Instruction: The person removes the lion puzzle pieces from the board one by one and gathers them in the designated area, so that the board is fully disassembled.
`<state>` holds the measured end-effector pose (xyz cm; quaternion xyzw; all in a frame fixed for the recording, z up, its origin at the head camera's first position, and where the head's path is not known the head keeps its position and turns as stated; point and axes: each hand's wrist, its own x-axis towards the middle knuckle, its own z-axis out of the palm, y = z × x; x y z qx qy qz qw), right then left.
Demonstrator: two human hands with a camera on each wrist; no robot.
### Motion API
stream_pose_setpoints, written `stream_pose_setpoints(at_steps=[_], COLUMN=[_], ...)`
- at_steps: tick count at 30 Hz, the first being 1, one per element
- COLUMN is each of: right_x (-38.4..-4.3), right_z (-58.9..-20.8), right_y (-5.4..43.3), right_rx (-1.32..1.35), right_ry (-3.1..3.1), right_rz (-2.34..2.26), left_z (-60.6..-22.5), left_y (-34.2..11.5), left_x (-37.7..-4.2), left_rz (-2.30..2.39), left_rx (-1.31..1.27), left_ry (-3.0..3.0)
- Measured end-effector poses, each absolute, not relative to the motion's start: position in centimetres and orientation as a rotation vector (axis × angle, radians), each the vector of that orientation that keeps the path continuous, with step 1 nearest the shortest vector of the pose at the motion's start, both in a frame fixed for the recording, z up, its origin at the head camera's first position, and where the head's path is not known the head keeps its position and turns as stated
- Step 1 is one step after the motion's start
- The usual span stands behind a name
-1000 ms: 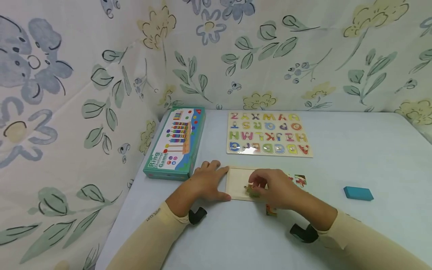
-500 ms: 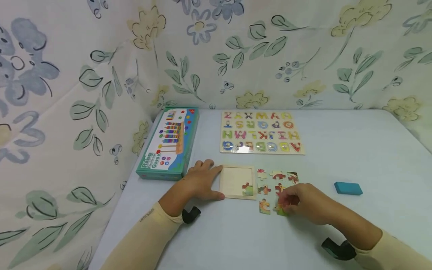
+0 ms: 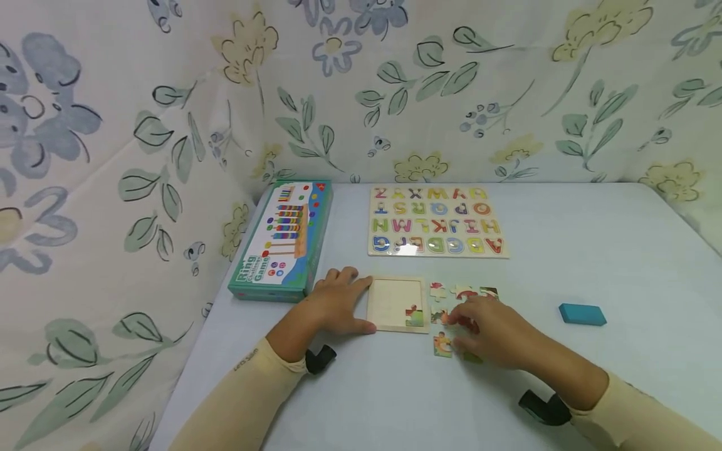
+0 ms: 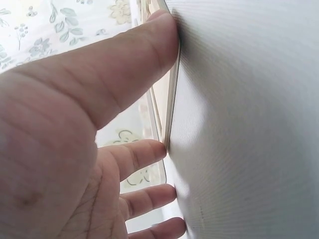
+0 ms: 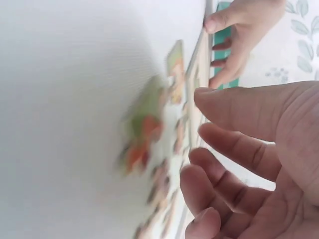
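Observation:
A small square wooden puzzle tray [image 3: 393,299] lies on the table with one jigsaw piece [image 3: 414,317] in its lower right corner. My left hand [image 3: 338,305] rests at its left side, fingers spread. Thumb and index finger touch the tray's edge, as the left wrist view also shows. Right of the tray are several loose jigsaw pieces [image 3: 442,344] in rough rows. Over them hovers my right hand [image 3: 497,332], its fingers loosely bent and hiding some pieces. The right wrist view shows nothing between its fingers, with a blurred green and orange piece [image 5: 142,122] beyond.
Behind the tray lies a wooden alphabet board [image 3: 434,216] with colourful letters. A green ring game box [image 3: 282,241] stands to the left, close to my left hand. On the right is a blue block [image 3: 583,314]. Floral cloth [image 3: 417,94] hangs behind the table.
My right hand has left the piece in the tray's corner and moved right to the loose pieces, then slightly back left and up over them. The left hand has stayed at the tray.

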<state>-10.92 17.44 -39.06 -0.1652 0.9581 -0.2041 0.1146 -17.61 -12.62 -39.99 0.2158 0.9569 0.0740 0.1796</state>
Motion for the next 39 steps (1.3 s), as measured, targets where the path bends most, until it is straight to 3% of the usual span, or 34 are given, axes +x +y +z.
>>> stream_pose_setpoints(at_steps=[7,17,24,30,39], right_x=[-12.9,-13.4,-12.9,-12.3,-10.0], right_z=[-38.6,-39.3,-39.1,-38.0,-37.1], right_y=[14.6,13.6,13.4,14.9,20.8], right_rx=[-0.588,-0.524,-0.514,-0.511,-0.335], right_ry=[2.837,2.806,2.803,2.781,2.735], right_rz=[-0.492,-0.463,-0.743,-0.9,-0.895], left_z=[-40.0,-40.1,-39.8,-39.7,-39.8], left_y=[-11.8,-10.7,-10.7,-10.9,-11.7], left_x=[-17.4,-17.1,-17.2,-17.4,-17.5], left_rz=[0.213,0.196,0.185,0.192,0.186], left_rx=[0.622,0.633,0.651,0.661,0.657], left_ry=[2.701,2.702,2.695,2.686,2.699])
